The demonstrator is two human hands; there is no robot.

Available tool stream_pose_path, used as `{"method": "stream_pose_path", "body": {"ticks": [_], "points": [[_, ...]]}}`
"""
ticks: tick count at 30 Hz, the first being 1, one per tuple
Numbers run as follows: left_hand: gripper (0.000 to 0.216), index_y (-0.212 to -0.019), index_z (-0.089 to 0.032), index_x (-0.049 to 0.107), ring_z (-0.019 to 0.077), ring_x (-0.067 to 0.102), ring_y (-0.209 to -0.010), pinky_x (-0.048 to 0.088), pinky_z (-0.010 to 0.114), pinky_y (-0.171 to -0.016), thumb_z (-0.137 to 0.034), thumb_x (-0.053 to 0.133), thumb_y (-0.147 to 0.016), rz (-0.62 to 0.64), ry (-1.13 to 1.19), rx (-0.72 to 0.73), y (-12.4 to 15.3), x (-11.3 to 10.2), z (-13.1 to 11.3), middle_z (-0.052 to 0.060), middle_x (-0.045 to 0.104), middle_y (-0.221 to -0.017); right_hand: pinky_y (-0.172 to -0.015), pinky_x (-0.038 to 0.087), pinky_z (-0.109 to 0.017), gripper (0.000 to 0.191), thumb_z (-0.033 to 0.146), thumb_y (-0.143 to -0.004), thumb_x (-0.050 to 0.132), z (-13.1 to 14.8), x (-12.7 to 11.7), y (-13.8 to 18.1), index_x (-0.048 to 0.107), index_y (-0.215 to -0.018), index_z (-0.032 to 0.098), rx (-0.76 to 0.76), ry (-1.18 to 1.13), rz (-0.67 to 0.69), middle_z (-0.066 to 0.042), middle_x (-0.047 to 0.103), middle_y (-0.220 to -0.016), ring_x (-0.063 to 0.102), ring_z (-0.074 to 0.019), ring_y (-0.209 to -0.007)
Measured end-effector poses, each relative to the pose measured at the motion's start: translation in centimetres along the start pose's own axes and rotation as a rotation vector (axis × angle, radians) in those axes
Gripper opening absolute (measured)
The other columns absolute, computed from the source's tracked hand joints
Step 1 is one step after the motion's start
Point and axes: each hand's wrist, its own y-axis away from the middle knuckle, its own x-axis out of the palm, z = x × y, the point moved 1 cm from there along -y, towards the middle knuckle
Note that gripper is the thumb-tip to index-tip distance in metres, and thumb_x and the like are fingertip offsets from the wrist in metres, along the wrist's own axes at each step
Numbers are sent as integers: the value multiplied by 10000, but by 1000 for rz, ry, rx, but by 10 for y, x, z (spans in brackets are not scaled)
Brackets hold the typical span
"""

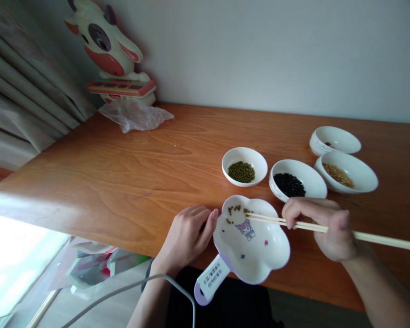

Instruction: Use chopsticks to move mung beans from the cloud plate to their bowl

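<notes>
A white flower-shaped dish [256, 248] with a purple rim, a cartoon figure and a labelled handle lies at the table's front edge. Several mung beans [234, 208] are scattered in its upper left part. My right hand [323, 225] grips a pair of light wooden chopsticks [307, 225] from above. Their tips are down in the dish, at a few of the beans; whether a bean is pinched is too small to tell. My left hand [187, 234] rests on the table with its fingers curled, its thumb against or right beside the dish's left rim.
Behind the dish stand a white bowl of mung beans [225, 165], a bowl of black beans [316, 182], a bowl of pale yellowish pieces [365, 177] and a bowl with a small reddish-brown bit [346, 141]. A cow toy keyboard [121, 86], plastic bag [136, 117] and grey cable [150, 278] also show.
</notes>
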Motion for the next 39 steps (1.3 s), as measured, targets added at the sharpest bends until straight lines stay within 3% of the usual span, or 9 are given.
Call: {"method": "stream_pose_path", "body": {"ticks": [8, 14, 18, 20, 27, 32, 39], "points": [[443, -746, -201, 441, 147, 503, -688, 366, 305, -716, -365, 380, -1153, 3, -7, -2, 0, -1, -1, 2, 554, -736, -586, 441, -376, 868, 800, -1024, 148, 16, 5, -9, 708, -693, 226, -76, -122, -169, -61, 669, -631, 602, -214, -593], [440, -753, -201, 464, 147, 507, -683, 372, 305, -713, -369, 384, -1152, 1, -14, 14, 0, 0, 1, 0, 555, -729, -600, 477, -399, 915, 761, -1047, 139, 32, -8, -33, 739, -613, 223, -170, -177, -514, -96, 645, -563, 628, -241, -608], [433, -755, -204, 468, 151, 512, -684, 377, 309, -710, -359, 381, -1151, 0, -22, 18, 0, 1, 2, 4, 558, -730, -533, 396, -367, 843, 731, -1058, 196, 39, -14, -57, 705, -640, 205, -94, -217, -679, -86, 630, -583, 590, -212, -559], [433, -747, -205, 455, 152, 513, -683, 377, 312, -706, -352, 386, -1148, -6, -29, 21, 0, 1, 2, 8, 563, -732, -531, 378, -356, 831, 777, -1031, 213, 41, -11, -60, 690, -661, 206, -40, -205, -632, -73, 624, -596, 565, -203, -558], [431, -754, -207, 472, 158, 529, -699, 387, 313, -719, -357, 384, -1148, 1, -27, 16, 0, 1, 2, 11, 583, -745, -583, 419, -359, 828, 808, -1017, 189, 36, 26, -31, 673, -682, 226, 43, -150, -238, -53, 624, -633, 569, -213, -613], [429, -762, -207, 491, 165, 538, -700, 393, 313, -714, -359, 382, -1148, 1, -30, 12, 0, 2, 3, 18, 586, -743, -573, 398, -354, 848, 804, -1010, 59, 28, 41, -25, 625, -738, 234, 99, -178, -147, -40, 584, -661, 547, -210, -621], [427, -759, -203, 516, 163, 556, -701, 413, 297, -708, -346, 396, -1143, -13, -36, 11, 0, 1, 2, 23, 603, -743, -586, 403, -359, 797, 757, -1042, 97, 21, 47, -23, 630, -769, 230, 37, -98, -98, -36, 603, -682, 552, -207, -616]]}}
